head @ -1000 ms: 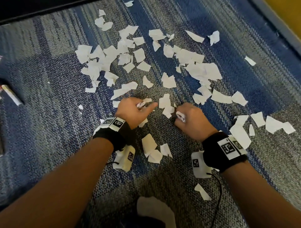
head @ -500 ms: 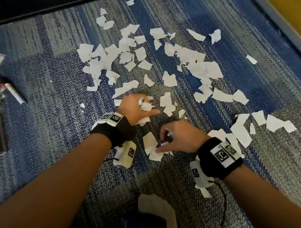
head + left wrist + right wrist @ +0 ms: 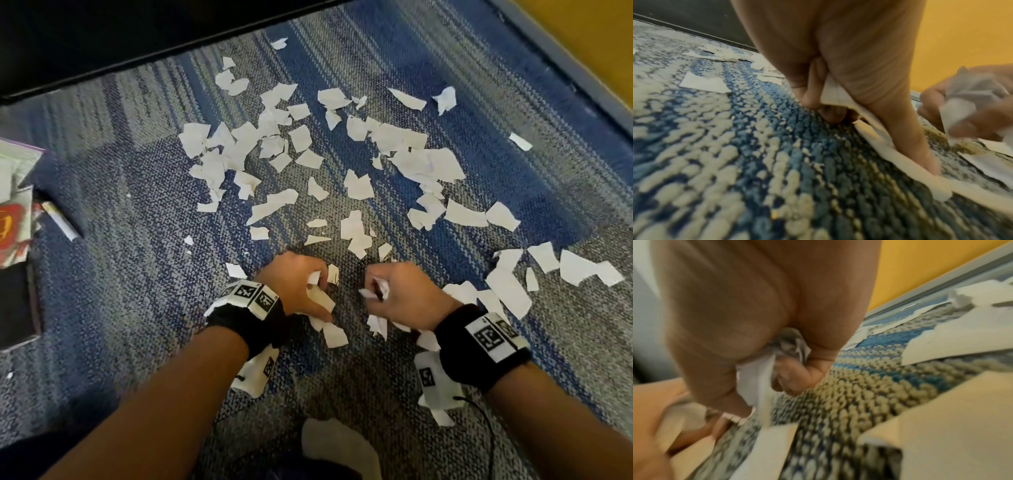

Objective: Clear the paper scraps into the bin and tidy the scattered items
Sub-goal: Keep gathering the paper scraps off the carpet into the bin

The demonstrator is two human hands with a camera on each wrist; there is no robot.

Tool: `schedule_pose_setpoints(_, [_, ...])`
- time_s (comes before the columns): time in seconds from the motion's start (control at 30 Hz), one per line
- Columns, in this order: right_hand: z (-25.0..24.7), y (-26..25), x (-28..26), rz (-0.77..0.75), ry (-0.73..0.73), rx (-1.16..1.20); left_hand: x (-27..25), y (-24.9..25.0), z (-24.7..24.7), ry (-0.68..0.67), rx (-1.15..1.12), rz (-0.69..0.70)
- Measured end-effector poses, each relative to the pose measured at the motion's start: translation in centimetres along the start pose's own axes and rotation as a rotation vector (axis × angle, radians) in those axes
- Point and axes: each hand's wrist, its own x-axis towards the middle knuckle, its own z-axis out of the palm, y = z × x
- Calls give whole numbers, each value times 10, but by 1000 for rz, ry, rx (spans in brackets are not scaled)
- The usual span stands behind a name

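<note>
Several torn white paper scraps (image 3: 359,186) lie scattered over the blue and grey carpet (image 3: 137,274). My left hand (image 3: 301,284) is curled round a bunch of scraps (image 3: 836,95), its thumb pressing another scrap (image 3: 334,334) on the carpet. Close to its right, my right hand (image 3: 397,291) clutches crumpled scraps (image 3: 781,353) in its fist. More loose scraps (image 3: 376,325) lie just beneath both hands. No bin shows in any view.
At the left edge lie a white pen-like stick (image 3: 61,221), a red and white packet (image 3: 13,233), a book (image 3: 15,164) and a dark flat object (image 3: 17,308). Dark furniture (image 3: 137,37) runs along the back; a yellow wall with skirting (image 3: 565,65) borders the right.
My left hand has drawn back toward me with its scraps and now presses a scrap on the carpet. My right hand has closed into a fist on paper.
</note>
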Motion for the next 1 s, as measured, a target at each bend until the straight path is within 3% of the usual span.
schedule_pose_setpoints(0.13, [-15, 15, -5, 26, 181, 213, 1, 1, 1, -32, 19, 15])
schedule_pose_setpoints(0.27, [-19, 20, -4, 183, 117, 442, 0, -3, 4, -17, -26, 76])
schedule_pose_setpoints(0.37, [-15, 20, -4, 203, 50, 518, -5, -9, 10, 106, -160, 79])
schedule_pose_setpoints(0.5, [-4, 15, -12, 139, -49, 229, -13, -13, 14, 321, -330, 12])
schedule_pose_setpoints(0.67, [1, 5, -19, 101, -104, -152, -10, -7, 5, 439, -321, -117])
schedule_pose_setpoints(0.8, [-7, 3, -9, 89, -131, -147, -4, 4, 1, 316, -252, -99])
schedule_pose_setpoints(0.9, [-24, 6, -4, 94, -127, -122, 0, 11, -2, 160, -78, -47])
schedule_pose_setpoints(1.0, [-31, 5, -9, 87, -201, -127, 6, 7, 4, 188, -74, -62])
